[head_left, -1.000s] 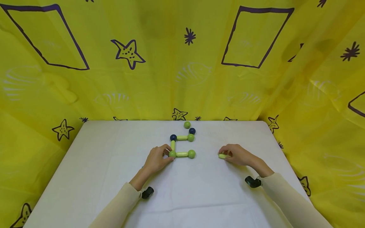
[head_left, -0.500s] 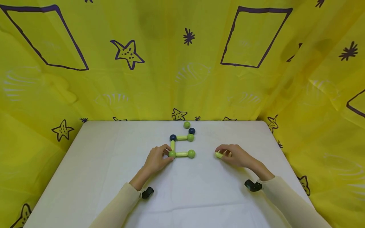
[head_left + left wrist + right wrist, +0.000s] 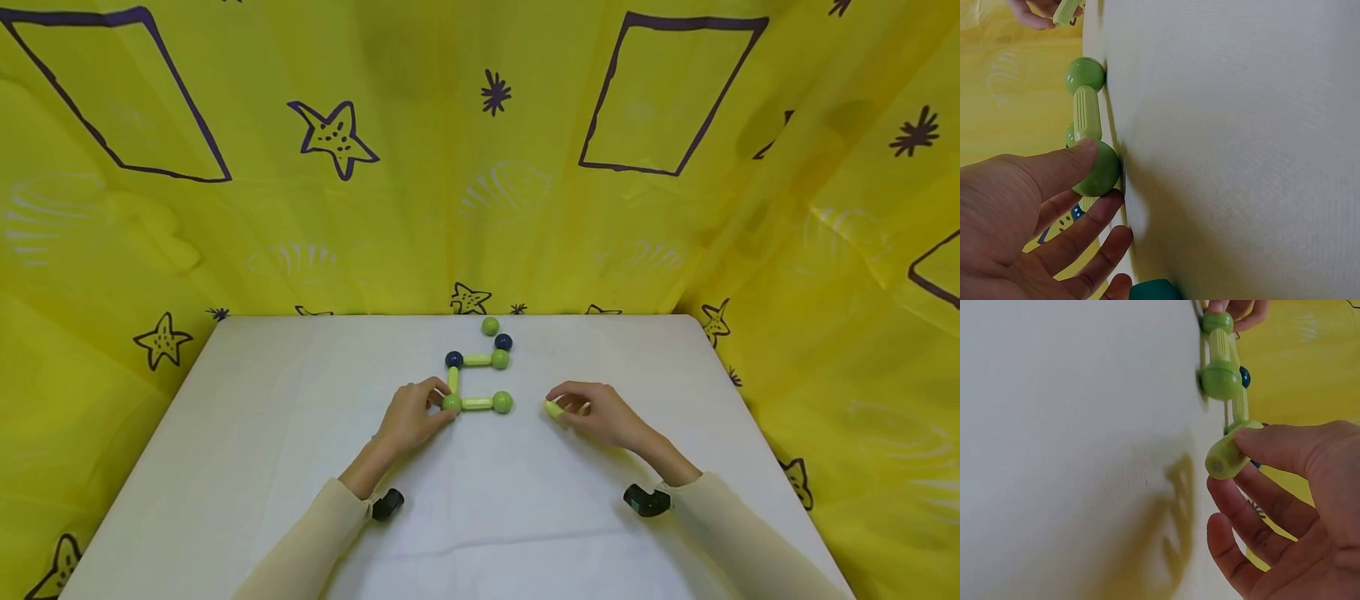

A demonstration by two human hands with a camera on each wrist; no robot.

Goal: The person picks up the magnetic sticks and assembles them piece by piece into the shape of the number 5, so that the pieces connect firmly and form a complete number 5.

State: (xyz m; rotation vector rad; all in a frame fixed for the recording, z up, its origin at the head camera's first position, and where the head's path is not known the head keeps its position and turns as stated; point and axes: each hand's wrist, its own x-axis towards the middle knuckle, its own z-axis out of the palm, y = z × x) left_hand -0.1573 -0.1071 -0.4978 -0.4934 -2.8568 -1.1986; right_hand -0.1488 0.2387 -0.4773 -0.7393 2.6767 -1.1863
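Observation:
A C-shaped chain of green and dark blue balls joined by pale green rods lies on the table. My left hand [image 3: 408, 417] pinches the green ball [image 3: 1102, 172] at its near left corner between thumb and fingers. From that ball a rod [image 3: 477, 404] runs right to another green ball [image 3: 502, 402]. A second rod [image 3: 453, 381] leads away to a dark blue ball [image 3: 453, 360], then a third rod [image 3: 477, 360] to a green ball [image 3: 500, 359]. My right hand [image 3: 603, 414] pinches a loose pale green rod [image 3: 1225, 459], tilted, apart from the chain's near right ball.
Behind the chain's far end are a dark blue ball [image 3: 503, 342] and a green ball [image 3: 490, 326]. White cloth covers the table [image 3: 300, 433]. A yellow patterned curtain [image 3: 420, 208] encloses the back and sides. A teal rounded thing [image 3: 1155, 290] shows at the left wrist view's bottom edge.
My right hand has carried the loose rod leftward, closer to the chain, and the rod has turned from lying level to tilted. The left hand keeps its place on the green ball.

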